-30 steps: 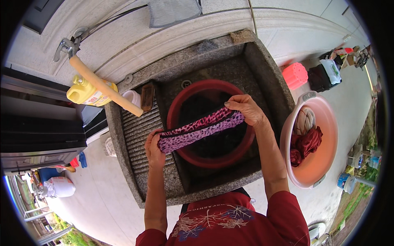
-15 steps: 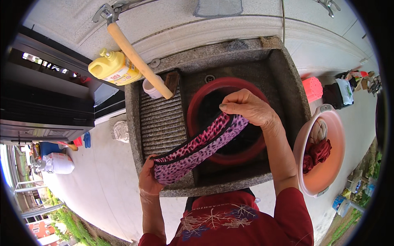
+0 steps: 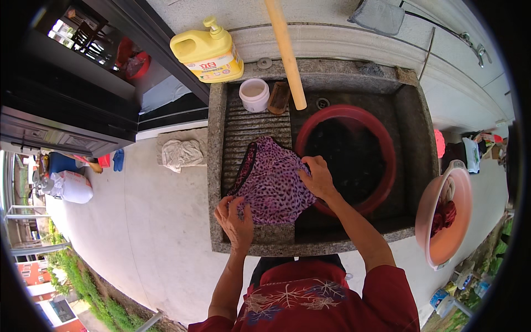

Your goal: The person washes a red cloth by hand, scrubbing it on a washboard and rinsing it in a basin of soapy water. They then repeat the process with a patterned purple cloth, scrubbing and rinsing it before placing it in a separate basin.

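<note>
A pair of purple leopard-print underpants [image 3: 274, 180] with black trim lies spread over the ribbed washboard [image 3: 235, 128] on the left side of the stone sink [image 3: 217, 182]. At its lower left corner, the bent fingers of my left hand [image 3: 237, 224] grip the cloth. My right hand [image 3: 319, 178] pinches the right edge, close to the rim of a red basin [image 3: 387, 149]. Dark water fills that basin, and whatever lies in it is hard to make out.
Along the washboard's far end stand a white tub [image 3: 254, 97] and a brown scrubbing brush [image 3: 279, 98]. A wooden handle [image 3: 287, 55] slants over the sink's back edge beside a yellow pump jug [image 3: 209, 52]. A pink basin [image 3: 451, 235] with dark red cloth sits at the right.
The underpants have come down from a stretched strip in the air to lie spread on the washboard. My right hand has lowered to their right edge. The view has turned left.
</note>
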A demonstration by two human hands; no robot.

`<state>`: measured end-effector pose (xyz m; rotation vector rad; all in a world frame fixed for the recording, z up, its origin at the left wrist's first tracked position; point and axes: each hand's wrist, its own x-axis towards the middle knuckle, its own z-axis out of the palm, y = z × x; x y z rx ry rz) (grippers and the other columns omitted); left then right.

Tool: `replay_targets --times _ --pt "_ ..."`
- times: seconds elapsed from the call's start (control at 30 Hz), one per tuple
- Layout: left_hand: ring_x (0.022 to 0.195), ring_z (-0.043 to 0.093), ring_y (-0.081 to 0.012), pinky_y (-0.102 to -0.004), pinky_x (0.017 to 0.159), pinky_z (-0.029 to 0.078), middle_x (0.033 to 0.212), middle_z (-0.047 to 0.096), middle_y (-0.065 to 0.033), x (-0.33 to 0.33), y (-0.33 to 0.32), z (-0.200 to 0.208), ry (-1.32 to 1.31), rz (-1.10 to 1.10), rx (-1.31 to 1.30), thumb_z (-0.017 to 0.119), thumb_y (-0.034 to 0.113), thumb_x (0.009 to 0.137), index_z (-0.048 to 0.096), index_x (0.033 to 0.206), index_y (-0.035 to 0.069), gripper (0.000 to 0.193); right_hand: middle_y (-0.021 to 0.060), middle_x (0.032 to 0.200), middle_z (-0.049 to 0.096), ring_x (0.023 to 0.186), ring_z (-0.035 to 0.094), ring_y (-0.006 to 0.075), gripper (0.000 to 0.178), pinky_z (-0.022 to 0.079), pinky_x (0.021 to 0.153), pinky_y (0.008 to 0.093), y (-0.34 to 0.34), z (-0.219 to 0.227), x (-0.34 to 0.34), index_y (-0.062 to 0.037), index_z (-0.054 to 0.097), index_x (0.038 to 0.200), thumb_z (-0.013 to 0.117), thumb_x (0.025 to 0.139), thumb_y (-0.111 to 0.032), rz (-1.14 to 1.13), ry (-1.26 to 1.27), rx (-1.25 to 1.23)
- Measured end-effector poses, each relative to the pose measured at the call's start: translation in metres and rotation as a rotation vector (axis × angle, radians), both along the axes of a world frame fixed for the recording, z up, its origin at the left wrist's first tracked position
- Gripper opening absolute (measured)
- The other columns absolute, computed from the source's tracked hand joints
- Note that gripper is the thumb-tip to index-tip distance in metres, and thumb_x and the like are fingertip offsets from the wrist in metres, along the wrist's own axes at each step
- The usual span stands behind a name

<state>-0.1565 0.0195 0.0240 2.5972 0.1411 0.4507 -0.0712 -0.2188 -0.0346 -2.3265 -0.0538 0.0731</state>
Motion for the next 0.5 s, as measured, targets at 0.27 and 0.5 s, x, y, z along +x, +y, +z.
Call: replay_targets --times 0.27,0.5 --pt "0.093 0.055 -0.0294 -0.0426 0.075 0.045 0.1 0.057 -0.0106 0.068 0.012 -0.059 0.247 -0.092 0.08 0.067 0.016 0.082 0.058 0.098 0.007 0.021 0.0141 0.116 0.054 0.103 0.051 0.0366 0.038 0.044 0.084 0.0435 0.01 -0.046 0.012 -0.0108 0.054 0.119 0.058 0.082 -0.017 -0.162 -0.002 0.004" --pt "0.08 0.059 -0.03 -0.0413 0.067 0.047 0.084 0.059 -0.0124 0.089 0.019 -0.048 0.435 -0.125 -0.07 0.069 0.016 0.08 0.059 0.089 0.005 0.017 0.0077 0.091 0.064 0.093 0.057 0.0302 0.016 0.047 0.078 0.039 0.007 -0.048 0.032 -0.0093 0.068 0.094 0.061 0.08 -0.016 -0.301 0.164 0.2"
